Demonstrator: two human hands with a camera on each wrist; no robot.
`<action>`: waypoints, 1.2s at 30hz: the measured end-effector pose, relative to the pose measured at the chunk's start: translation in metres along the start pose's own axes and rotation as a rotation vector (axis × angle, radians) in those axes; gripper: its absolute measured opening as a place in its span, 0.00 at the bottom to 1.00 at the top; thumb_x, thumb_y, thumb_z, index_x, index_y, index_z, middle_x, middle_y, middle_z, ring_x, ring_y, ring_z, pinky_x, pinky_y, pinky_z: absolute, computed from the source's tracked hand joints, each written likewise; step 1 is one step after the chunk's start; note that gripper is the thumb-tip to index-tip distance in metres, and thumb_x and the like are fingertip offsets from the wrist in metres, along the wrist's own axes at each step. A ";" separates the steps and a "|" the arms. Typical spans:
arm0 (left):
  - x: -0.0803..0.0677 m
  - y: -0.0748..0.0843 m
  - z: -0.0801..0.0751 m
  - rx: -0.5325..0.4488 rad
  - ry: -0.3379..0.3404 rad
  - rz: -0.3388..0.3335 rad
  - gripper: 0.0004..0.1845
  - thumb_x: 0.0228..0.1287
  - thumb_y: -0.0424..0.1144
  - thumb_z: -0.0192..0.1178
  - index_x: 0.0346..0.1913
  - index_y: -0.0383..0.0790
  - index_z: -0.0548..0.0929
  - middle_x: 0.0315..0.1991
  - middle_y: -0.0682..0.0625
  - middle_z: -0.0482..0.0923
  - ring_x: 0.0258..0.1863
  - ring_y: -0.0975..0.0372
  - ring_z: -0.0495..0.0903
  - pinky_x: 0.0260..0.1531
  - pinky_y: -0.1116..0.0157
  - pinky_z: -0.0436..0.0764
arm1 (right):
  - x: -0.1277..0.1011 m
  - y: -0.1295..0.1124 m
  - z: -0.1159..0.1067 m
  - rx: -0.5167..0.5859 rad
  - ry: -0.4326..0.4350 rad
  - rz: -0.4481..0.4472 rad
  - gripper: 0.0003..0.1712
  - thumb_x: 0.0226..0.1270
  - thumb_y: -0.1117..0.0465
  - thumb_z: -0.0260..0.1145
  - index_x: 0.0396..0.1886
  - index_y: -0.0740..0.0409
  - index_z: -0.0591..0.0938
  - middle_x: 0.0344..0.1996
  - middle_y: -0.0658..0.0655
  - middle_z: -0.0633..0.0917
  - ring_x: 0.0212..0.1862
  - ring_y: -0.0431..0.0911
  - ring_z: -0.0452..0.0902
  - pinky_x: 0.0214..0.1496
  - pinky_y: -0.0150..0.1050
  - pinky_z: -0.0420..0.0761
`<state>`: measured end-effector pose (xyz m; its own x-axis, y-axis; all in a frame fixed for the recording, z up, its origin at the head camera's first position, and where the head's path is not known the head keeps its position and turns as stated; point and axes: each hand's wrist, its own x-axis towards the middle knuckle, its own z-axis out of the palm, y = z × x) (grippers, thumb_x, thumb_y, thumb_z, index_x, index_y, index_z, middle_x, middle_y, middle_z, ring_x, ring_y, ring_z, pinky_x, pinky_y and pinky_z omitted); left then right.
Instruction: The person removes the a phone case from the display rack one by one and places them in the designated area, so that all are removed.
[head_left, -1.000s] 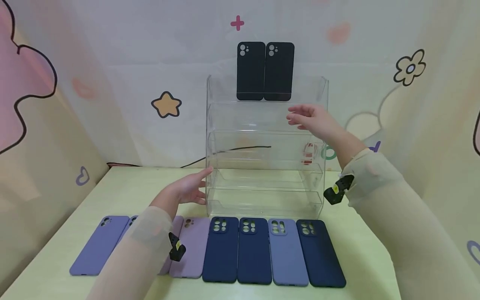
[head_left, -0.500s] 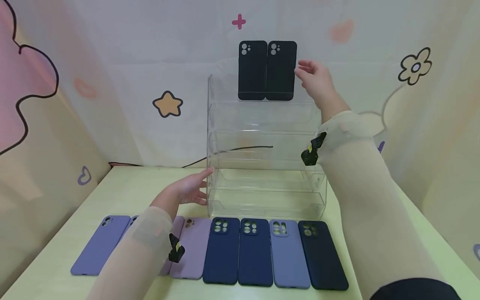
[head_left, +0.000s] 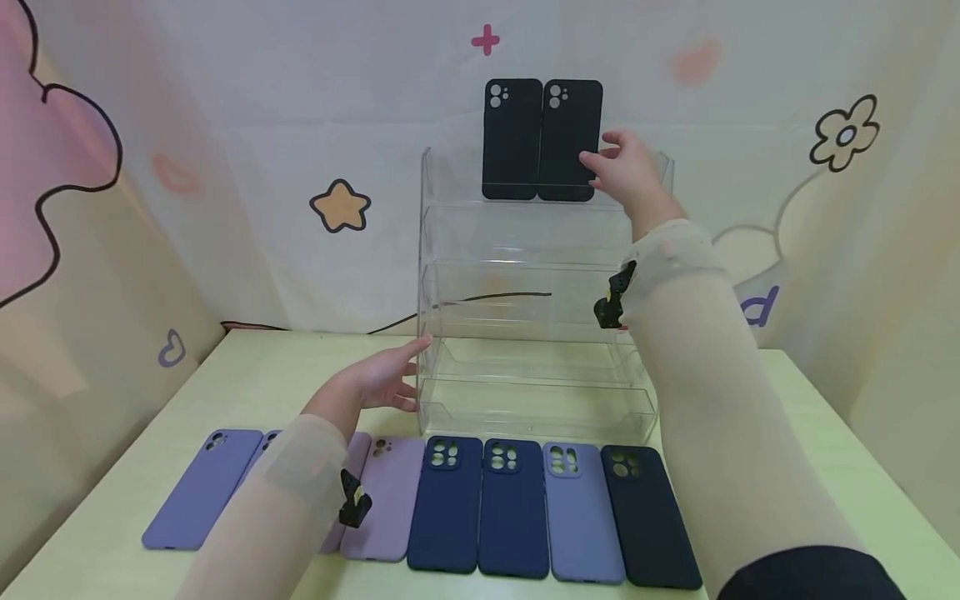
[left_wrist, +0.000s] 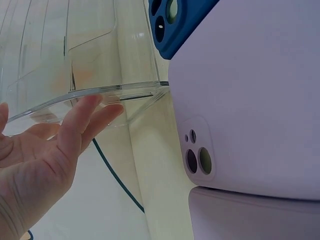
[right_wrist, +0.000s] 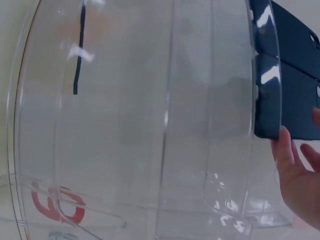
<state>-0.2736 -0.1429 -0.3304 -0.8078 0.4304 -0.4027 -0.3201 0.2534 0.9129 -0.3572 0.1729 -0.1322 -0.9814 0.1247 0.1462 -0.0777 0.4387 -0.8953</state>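
Note:
A clear tiered display rack (head_left: 487, 242) stands at mid-table. On its top tier, two black phone cases lean upright side by side: the left case (head_left: 512, 137) and the right case (head_left: 568, 133). My right hand (head_left: 630, 175) is at the right case's right edge, thumb over its front and fingertips against its side. A fingertip (right_wrist: 284, 135) meets the case's edge near the tier's lip in the right wrist view. My left hand (head_left: 378, 379) rests against the rack's left side, fingers (left_wrist: 75, 120) fairly straight along the clear side panel. Its thumb reaches the front edge.
Before the rack lies a row of phone cases: a periwinkle case (head_left: 202, 492) at left, a lilac case (head_left: 384, 500), navy cases (head_left: 450, 517), a light blue case (head_left: 583, 517) and a dark case (head_left: 652, 517). My left sleeve hides some. A patterned cloth (head_left: 262, 167) hangs behind.
My right hand rose from before the upper tiers to beside the right black case, then moved onto its edge with the thumb over its front. The left hand stayed against the rack.

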 end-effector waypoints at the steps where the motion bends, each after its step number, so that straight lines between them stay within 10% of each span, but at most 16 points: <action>1: 0.000 0.000 0.000 0.003 -0.003 -0.001 0.39 0.70 0.61 0.36 0.74 0.48 0.36 0.72 0.35 0.38 0.63 0.37 0.59 0.54 0.48 0.71 | 0.000 0.001 0.002 -0.025 0.016 0.000 0.36 0.71 0.52 0.53 0.73 0.51 0.51 0.68 0.57 0.61 0.59 0.48 0.69 0.58 0.33 0.71; 17: 0.000 0.001 0.006 -0.011 -0.005 -0.011 0.40 0.70 0.62 0.37 0.74 0.48 0.37 0.72 0.35 0.38 0.64 0.37 0.57 0.56 0.47 0.69 | -0.014 0.008 -0.001 0.024 0.206 -0.275 0.22 0.72 0.58 0.53 0.64 0.52 0.72 0.53 0.54 0.75 0.52 0.40 0.68 0.57 0.27 0.69; 36: -0.002 0.004 0.003 -0.012 -0.014 -0.010 0.40 0.70 0.61 0.36 0.74 0.47 0.32 0.72 0.33 0.33 0.64 0.35 0.54 0.56 0.46 0.68 | -0.093 0.058 -0.031 0.053 0.075 -0.308 0.25 0.71 0.58 0.54 0.66 0.58 0.68 0.51 0.58 0.76 0.52 0.44 0.73 0.55 0.37 0.74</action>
<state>-0.2717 -0.1402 -0.3257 -0.7980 0.4397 -0.4123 -0.3336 0.2476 0.9096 -0.2651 0.2138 -0.1845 -0.8946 0.0592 0.4429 -0.3803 0.4196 -0.8242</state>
